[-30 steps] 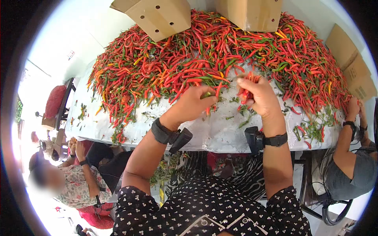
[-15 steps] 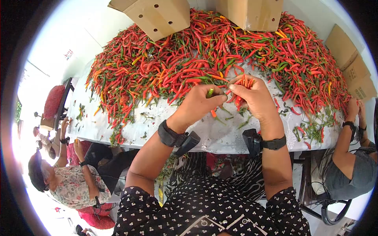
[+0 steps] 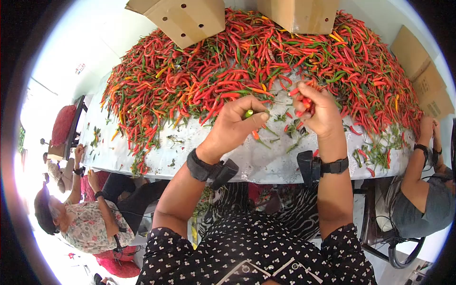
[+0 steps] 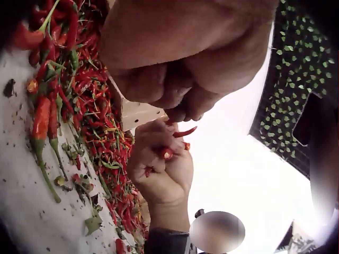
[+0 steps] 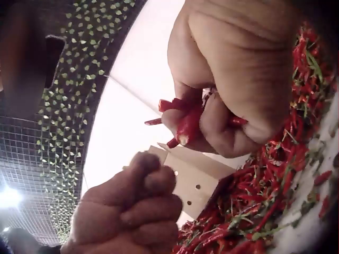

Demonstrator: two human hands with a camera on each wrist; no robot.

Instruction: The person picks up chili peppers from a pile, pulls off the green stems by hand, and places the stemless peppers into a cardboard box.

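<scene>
- Landmark: the wide, heaped pile of thin red chillies (image 3: 365,71), with some green, orange and yellow mixed in, on the white-covered surface (image 3: 228,164).
- Left hand (image 3: 228,126): in front of the pile, fingers curled, grasping a short bright-green piece (image 3: 249,113) (stem or chilli, can't tell).
- Right hand (image 3: 323,111): also in front of the pile, clenched round a small bunch of slim red chillies (image 5: 188,127); at least one pale, blunt end faces out.
- Hands are apart, fingertips facing each other.
- Orange-red chilli with a long green stem (image 3: 256,137) lies on the surface, on the near side of the pile by the left hand.
- Loose green stems and leafy bits (image 3: 380,149) sit at the pile's near right edge, a few red chillies among them.
- Two brown cardboard boxes with round holes (image 3: 190,21) (image 3: 301,16) stand at the pile's far edge.
- Person in a floral shirt (image 3: 97,221) left of the pile, person in a dark grey top (image 3: 422,204) to its near right.
</scene>
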